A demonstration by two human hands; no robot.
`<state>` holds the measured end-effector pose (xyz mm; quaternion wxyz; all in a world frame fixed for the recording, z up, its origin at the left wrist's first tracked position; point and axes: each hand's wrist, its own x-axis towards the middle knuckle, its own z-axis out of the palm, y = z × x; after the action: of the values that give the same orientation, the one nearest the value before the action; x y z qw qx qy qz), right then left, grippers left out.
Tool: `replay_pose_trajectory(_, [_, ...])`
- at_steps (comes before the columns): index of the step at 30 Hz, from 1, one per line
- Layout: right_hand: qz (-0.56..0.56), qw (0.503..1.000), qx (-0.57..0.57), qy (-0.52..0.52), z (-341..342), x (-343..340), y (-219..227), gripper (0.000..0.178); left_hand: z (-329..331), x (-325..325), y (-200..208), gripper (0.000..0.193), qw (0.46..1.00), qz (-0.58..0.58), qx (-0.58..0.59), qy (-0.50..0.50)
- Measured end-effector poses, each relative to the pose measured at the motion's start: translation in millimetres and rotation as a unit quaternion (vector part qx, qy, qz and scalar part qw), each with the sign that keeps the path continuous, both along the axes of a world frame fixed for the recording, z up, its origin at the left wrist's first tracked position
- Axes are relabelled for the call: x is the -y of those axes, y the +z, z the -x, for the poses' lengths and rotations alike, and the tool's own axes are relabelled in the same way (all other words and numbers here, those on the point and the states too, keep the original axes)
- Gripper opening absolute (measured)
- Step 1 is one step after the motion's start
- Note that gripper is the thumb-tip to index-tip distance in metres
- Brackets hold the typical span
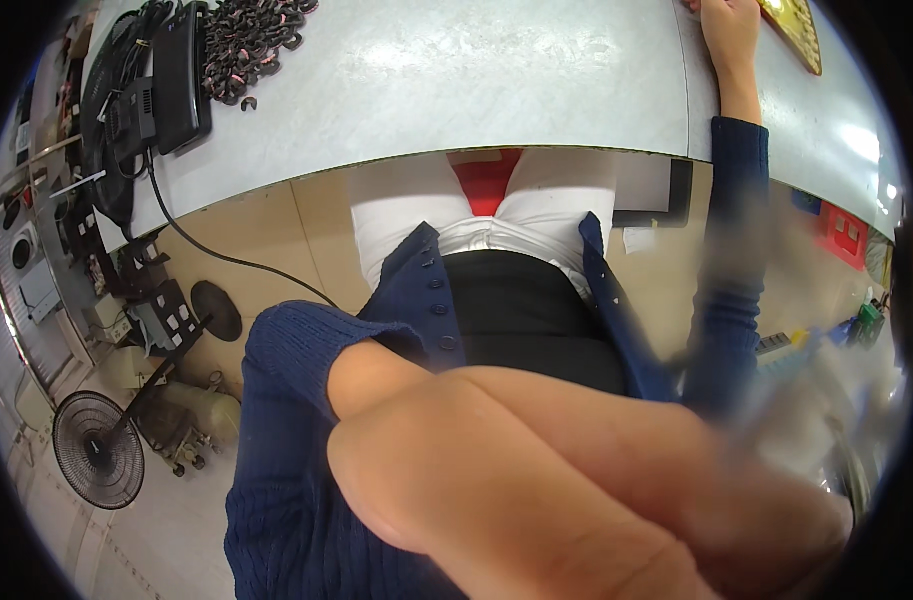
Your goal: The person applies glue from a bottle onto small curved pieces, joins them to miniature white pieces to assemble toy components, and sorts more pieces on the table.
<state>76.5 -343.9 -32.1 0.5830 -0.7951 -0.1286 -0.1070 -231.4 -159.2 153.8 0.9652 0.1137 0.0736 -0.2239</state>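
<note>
My left hand [537,470] is raised very close to the camera and fills the lower middle of the view. It comes out of a blue knitted sleeve [297,350], with the thumb side low. Its fingers reach toward the lower right, where they blur and leave the picture, so I cannot see what they touch. At the far right my right hand [732,35] rests on the grey-white table [537,80] with its fingers curled in. The top edge cuts it off, hiding anything in its grasp. A shiny gold-coloured tray-like piece [795,30] lies just right of it.
Many small dark curved pieces [252,45] are heaped at the table's far left. Beside them lie a black flat device [182,80] and bundled black cables [112,95]; one cable hangs off the edge. A black fan [99,450] stands at lower left. A red container [845,235] is below the table's right side.
</note>
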Motion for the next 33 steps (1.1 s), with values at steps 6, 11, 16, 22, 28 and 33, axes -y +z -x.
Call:
replay_pose_trajectory(6, [-0.003, 1.0, 0.0, -0.001, -0.2, 2.3, 3.9, 0.015, -3.8, 8.7, 3.9, 0.03, 1.0, 0.011, 0.016, 0.011])
replay_pose_trajectory(11, [0.04, 0.998, 0.04, -0.028, 0.2, 0.4, -5.2, 0.017, -35.6, 31.4, 6.3, 0.027, 0.991, 0.085, 0.1, 0.011])
replay_pose_trajectory(16, [0.005, 1.0, -0.005, -0.03, 8.1, -18.6, 3.4, 0.013, -54.4, 52.2, 24.6, 0.025, 0.952, 0.203, 0.228, 0.014])
replay_pose_trajectory(22, [-0.011, 0.999, -0.016, -0.034, 11.9, -14.1, 7.3, 0.013, -57.9, 51.4, 41.9, 0.022, 0.924, 0.255, 0.283, 0.02])
replay_pose_trajectory(28, [0.005, 0.999, -0.018, -0.033, 10.1, -16.7, 9.0, 0.013, -51.7, 49.0, 44.1, 0.019, 0.925, 0.249, 0.285, 0.038])
replay_pose_trajectory(33, [0.009, 0.999, -0.007, -0.036, 8.7, -11.7, 8.6, 0.014, -50.9, 47.6, 46.6, 0.017, 0.926, 0.239, 0.288, 0.048])
